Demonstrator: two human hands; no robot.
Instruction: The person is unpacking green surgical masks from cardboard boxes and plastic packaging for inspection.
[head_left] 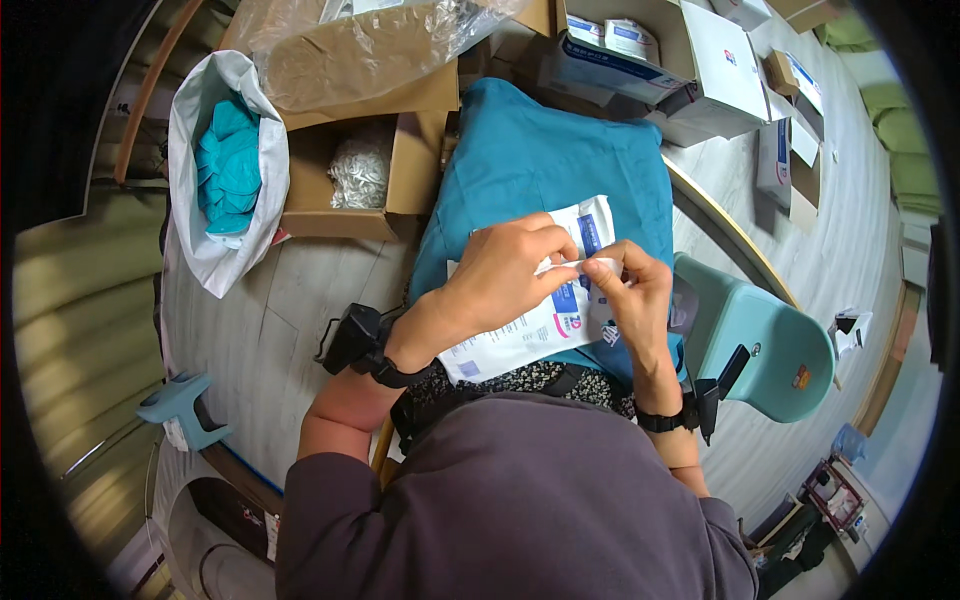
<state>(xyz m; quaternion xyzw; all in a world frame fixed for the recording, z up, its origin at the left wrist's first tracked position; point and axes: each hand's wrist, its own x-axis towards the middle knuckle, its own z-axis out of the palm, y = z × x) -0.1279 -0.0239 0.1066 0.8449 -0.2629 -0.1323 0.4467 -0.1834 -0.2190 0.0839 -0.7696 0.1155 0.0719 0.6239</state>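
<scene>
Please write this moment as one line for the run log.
left hand: holds white pouch | right hand: pinches pouch edge | under: teal cloth

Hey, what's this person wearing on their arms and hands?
Both forearms are bare, with no gloves on the left hand or the right hand. Each wrist carries a black strap with a small black boxy device attached: one on the left, one on the right. The top is dark purplish-grey.

Bright, even light; fisheye-bent, dark rim
</scene>
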